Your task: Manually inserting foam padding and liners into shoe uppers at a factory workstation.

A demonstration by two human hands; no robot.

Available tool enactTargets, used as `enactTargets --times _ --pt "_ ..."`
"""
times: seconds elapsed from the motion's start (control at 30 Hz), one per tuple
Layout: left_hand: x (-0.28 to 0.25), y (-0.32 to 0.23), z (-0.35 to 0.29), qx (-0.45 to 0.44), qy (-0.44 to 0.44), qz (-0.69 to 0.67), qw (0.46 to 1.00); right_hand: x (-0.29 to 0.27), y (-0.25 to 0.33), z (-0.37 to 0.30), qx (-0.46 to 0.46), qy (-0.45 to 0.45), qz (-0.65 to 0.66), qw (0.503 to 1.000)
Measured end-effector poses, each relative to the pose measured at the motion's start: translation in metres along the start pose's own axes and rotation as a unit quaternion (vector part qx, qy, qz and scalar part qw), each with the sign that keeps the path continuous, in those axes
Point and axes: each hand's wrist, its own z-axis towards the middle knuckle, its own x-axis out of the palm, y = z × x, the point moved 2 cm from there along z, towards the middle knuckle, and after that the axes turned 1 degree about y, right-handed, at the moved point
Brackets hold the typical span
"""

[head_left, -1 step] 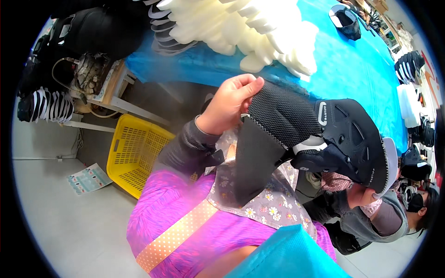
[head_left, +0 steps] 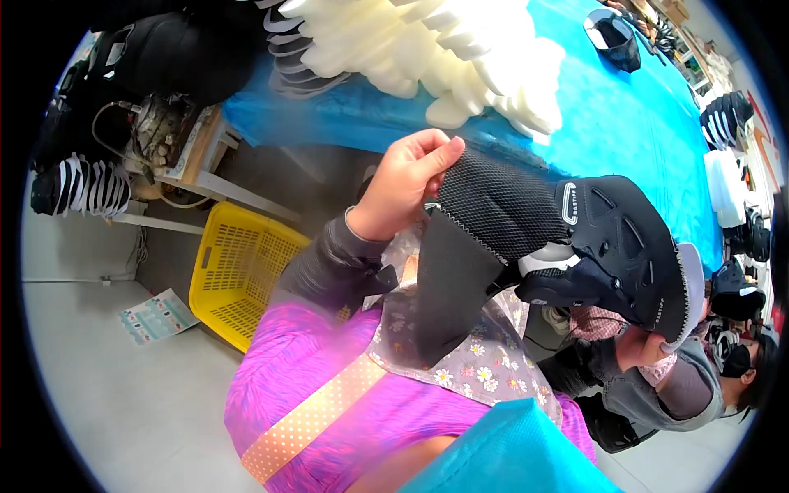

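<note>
A black shoe upper (head_left: pixel 629 238) with zigzag-stitched edges is stretched between my hands in front of my lap. My left hand (head_left: pixel 408 181) pinches the edge of its black mesh lining (head_left: pixel 501 197) between thumb and fingers. A plain black flap (head_left: pixel 460 287) hangs from the lining. At the right end, my right hand (head_left: pixel 641 349) grips the upper's lower rim from below; its fingers are partly hidden. A pale grey curved piece (head_left: pixel 693 287) shows along the outer rim there, and I cannot tell whether it is attached.
White foam shoe-shaped pieces (head_left: pixel 403 49) are heaped on the blue-covered table (head_left: pixel 625 123), beside grey ones (head_left: pixel 300 74). Another black upper (head_left: pixel 612 41) lies at the far right. A yellow basket (head_left: pixel 238 279) is on the floor to the left. A person (head_left: pixel 682 386) sits at the right.
My left hand has shifted very slightly, and the upper has turned a little with it. Both hands keep their hold.
</note>
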Motion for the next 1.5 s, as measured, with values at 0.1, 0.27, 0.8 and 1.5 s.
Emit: enactTargets --times 0.1,0.27,0.8,1.5 --pt "0.003 0.002 -0.014 0.212 -0.111 0.202 0.950 0.008 0.002 0.001 -0.005 -0.004 -0.001 1.000" --pt "0.007 0.011 -0.019 0.339 -0.174 0.214 0.900 0.017 0.001 0.005 -0.043 0.018 0.028 0.999" --pt "-0.031 0.057 0.004 -0.076 -0.017 -0.210 0.975 0.013 -0.006 -0.006 -0.031 0.006 0.022 0.999" --pt "0.007 0.009 -0.044 -0.022 0.046 -0.126 0.991 0.022 -0.034 -0.008 0.148 -0.024 0.078 0.986"
